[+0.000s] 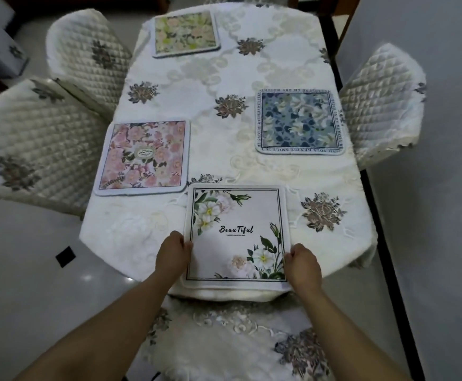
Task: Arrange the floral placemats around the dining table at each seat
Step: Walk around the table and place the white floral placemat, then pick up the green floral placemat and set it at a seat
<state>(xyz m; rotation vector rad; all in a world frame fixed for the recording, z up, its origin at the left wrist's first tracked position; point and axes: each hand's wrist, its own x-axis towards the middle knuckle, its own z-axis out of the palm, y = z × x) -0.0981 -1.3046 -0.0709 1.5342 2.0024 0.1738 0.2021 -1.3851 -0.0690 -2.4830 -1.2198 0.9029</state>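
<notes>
Both hands pinch the white "Beautiful" placemat (236, 235) by its side edges, left hand (172, 254), right hand (305, 266), squaring it to the near table (141, 243) edge. Pink placemat (144, 156) left, blue placemat (300, 122) right, green placemat (185, 33) upper left, each facing a chair.

Both forearms are bare, with no sleeves, and the left hand (172, 254) and right hand (305, 264) wear nothing.
</notes>
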